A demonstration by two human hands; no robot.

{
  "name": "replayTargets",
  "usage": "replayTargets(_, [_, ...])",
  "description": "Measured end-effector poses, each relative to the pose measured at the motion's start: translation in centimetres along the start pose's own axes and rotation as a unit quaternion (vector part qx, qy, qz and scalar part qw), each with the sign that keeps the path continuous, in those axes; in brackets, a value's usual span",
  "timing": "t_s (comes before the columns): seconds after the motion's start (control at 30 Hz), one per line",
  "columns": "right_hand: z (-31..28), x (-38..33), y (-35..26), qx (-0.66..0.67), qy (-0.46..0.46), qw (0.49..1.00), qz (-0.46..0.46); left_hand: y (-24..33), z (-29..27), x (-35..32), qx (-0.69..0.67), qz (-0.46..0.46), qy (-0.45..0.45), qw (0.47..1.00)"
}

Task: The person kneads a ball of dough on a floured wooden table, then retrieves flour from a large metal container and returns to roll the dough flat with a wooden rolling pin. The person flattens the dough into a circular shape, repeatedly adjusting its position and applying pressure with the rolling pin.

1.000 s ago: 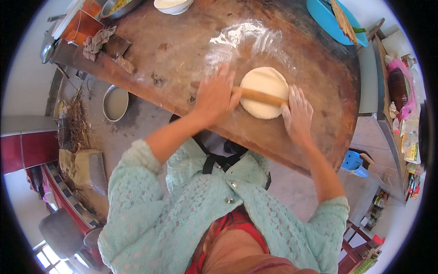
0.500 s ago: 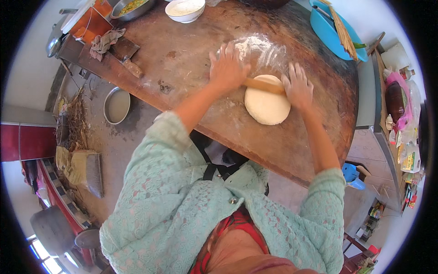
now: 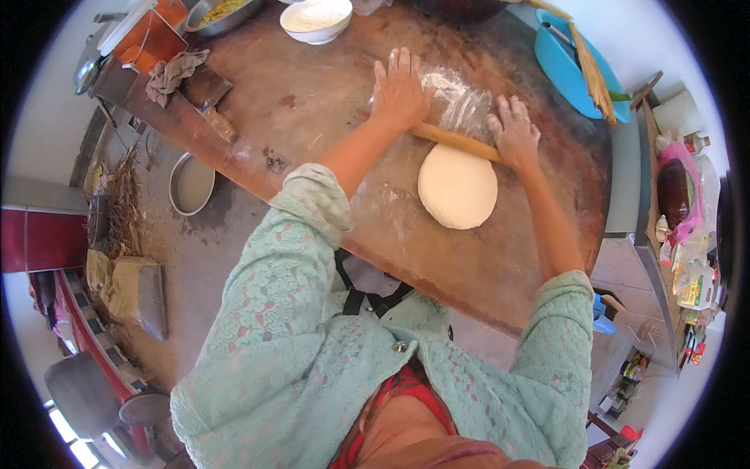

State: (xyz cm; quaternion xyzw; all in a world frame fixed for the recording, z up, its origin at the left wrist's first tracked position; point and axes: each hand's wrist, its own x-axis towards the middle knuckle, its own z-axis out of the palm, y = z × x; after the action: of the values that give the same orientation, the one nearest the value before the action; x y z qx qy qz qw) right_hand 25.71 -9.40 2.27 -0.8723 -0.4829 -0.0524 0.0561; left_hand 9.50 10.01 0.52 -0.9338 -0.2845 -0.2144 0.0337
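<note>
Tabletop point(image 3: 312, 102) carries a flat round dough disc point(image 3: 458, 187) on the near side of both hands. Rolling pin point(image 3: 457, 141) lies crosswise at its far edge, left hand point(image 3: 400, 90) and right hand point(image 3: 516, 133) pressing flat-palmed, fingers spread, on its ends.

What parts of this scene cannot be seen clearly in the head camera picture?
- The ends of the wooden rolling pin: covered by the left hand and right hand.
- The far edge of the flat dough round: under the pin.
- The metal bowl and white bowl: cut off by the top edge.
- The packages on the shelf at the right: too small and bent by the lens.
</note>
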Motion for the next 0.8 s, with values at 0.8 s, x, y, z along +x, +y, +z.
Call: replayTargets(0.8, [-2.2,-18.2,-4.8,0.019,0.072,0.997,0.025,1.5,-8.3,-12.9,-0.098,0.186,-0.029,0.977])
